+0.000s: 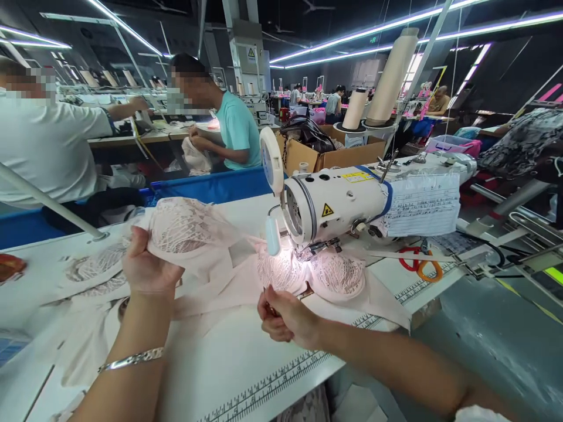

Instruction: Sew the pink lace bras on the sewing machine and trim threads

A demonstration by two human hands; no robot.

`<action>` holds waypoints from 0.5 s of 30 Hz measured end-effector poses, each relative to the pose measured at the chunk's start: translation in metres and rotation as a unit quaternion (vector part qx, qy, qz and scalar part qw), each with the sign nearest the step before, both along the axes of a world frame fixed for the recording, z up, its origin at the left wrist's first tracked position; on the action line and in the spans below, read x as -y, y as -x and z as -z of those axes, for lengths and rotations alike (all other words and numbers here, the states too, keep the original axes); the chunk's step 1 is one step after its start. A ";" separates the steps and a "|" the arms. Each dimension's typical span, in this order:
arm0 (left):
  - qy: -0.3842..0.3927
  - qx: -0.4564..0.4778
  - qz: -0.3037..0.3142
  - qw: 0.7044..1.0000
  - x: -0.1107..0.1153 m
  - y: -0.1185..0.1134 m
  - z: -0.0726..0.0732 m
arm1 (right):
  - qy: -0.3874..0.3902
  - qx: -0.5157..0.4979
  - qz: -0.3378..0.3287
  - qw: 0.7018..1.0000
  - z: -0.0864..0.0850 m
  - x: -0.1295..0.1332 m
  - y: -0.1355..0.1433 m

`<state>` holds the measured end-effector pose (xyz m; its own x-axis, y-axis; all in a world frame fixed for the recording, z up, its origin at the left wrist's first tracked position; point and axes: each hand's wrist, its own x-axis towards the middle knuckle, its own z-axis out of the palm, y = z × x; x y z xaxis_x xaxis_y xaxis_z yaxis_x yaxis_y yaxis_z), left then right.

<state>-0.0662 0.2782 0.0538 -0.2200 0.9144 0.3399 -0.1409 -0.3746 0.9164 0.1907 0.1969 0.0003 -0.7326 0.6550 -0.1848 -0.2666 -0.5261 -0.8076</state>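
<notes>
Pinched between thumb and fingers of my left hand (152, 264) is a pale pink bra (185, 225), its lace cup lifted above the table. A second pale pink bra (338, 275) lies under the sewing machine (329, 205), its two lace cups side by side in the lamp's glow. Just in front of these cups, my right hand (285, 319) is curled closed around a small dark item, mostly hidden by the fingers. More lace bra pieces (97, 269) lie to the left, behind and below my left wrist.
Orange and red-handled scissors (422, 264) lie right of the machine. Ruler tape (272, 390) runs along the table's front edge. A thin metal post (53, 202) rises at left. Thread cones (391, 76) stand behind, beside a cardboard box (352, 155). Two co-workers sit across, one in teal (240, 129).
</notes>
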 end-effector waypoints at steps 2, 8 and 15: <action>-0.011 -0.007 0.009 1.000 0.004 -0.001 -0.002 | 0.112 -0.079 -0.010 0.991 -0.010 -0.020 0.024; -0.050 0.107 0.015 0.993 -0.005 -0.003 0.003 | 0.179 -0.177 0.107 0.962 -0.032 -0.060 0.066; 0.005 0.078 0.006 0.997 0.002 0.000 -0.001 | 0.155 -0.184 0.184 0.953 -0.035 -0.078 0.079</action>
